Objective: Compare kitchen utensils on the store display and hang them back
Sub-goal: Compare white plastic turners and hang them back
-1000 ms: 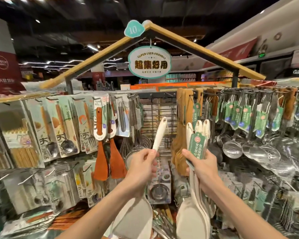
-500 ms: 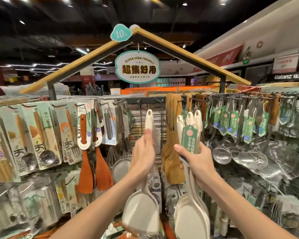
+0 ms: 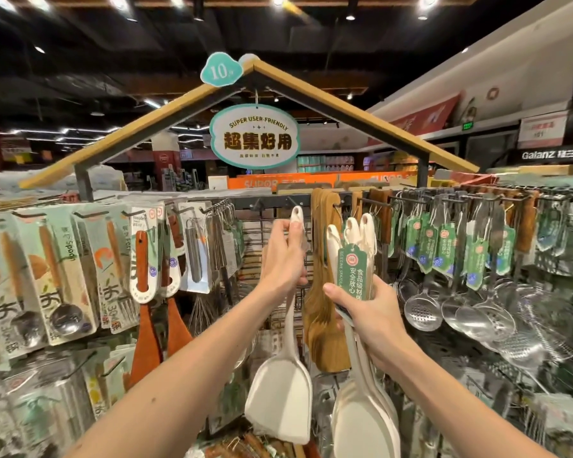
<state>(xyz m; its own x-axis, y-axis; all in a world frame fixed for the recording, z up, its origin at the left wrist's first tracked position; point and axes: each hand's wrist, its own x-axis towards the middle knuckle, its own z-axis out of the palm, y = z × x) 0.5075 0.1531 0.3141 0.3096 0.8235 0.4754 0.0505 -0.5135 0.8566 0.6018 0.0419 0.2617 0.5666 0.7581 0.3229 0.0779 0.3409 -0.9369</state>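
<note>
My left hand (image 3: pixel 283 256) grips the handle of a single cream silicone spatula (image 3: pixel 280 395), which hangs blade down; its handle tip with the hanging hole (image 3: pixel 296 213) is just below a bare black hook (image 3: pixel 290 201) on the rack. My right hand (image 3: pixel 364 312) holds a bundle of several cream spatulas (image 3: pixel 361 421) by their handles, with a green paper tag (image 3: pixel 353 276) facing me. The bundle stands upright, to the right of the single spatula and in front of hanging wooden spatulas (image 3: pixel 323 312).
The wire display rack (image 3: pixel 255 239) carries packaged spoons and forks (image 3: pixel 57 276) at left, orange-brown wooden turners (image 3: pixel 161 332) below them, and steel skimmers and ladles with green tags (image 3: pixel 450 292) at right. A roof-shaped frame with an oval sign (image 3: pixel 254 137) tops it.
My left hand has raised the single spatula upright, bringing its handle tip up near the rack's hook. My right hand has kept the bundle roughly where it was.
</note>
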